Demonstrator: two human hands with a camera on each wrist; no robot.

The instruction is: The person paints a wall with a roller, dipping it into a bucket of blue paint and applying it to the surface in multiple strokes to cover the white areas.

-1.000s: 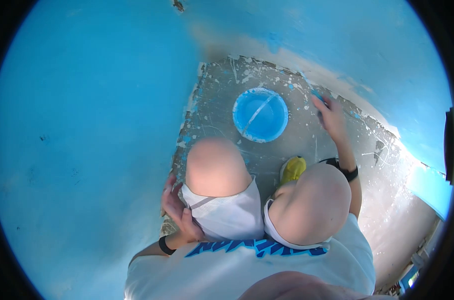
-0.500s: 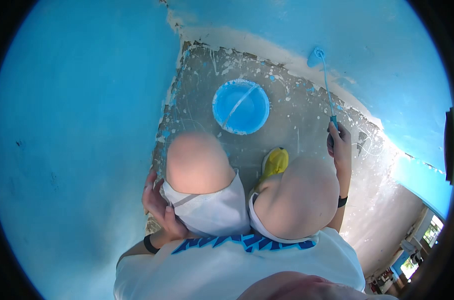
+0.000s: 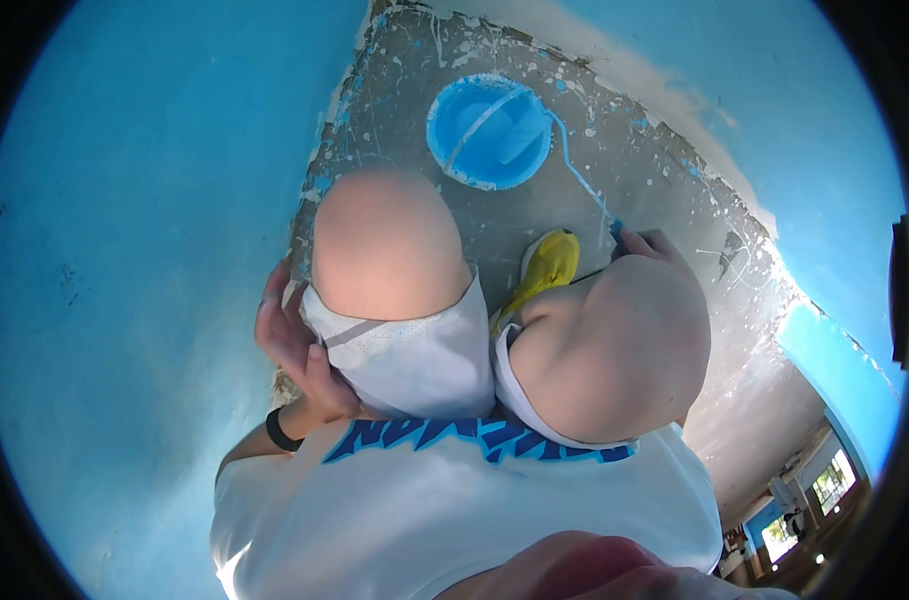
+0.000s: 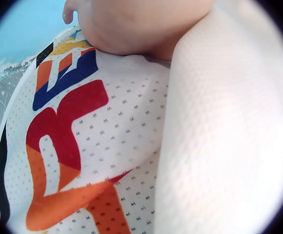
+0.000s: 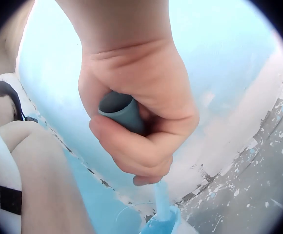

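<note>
In the head view my right hand grips a paint roller by its dark teal handle, partly behind the right knee. The right wrist view shows the fingers curled round that handle, its hollow end facing the camera. From it a thin blue-coated rod runs to the roller head, which lies inside a bucket of light blue paint. The bucket's pale strap-like handle crosses over its top. My left hand rests against the side of the left thigh, fingers loosely bent and holding nothing.
Blue painted walls meet a grey, paint-spattered floor at the left and far side. Both bent knees stand between the torso and the bucket. A yellow shoe is planted near the bucket. Windows show at the lower right.
The roller was at the far wall half a second ago; now its head is down in the bucket. My right hand has come lower and left, while the left hand stays by the thigh.
</note>
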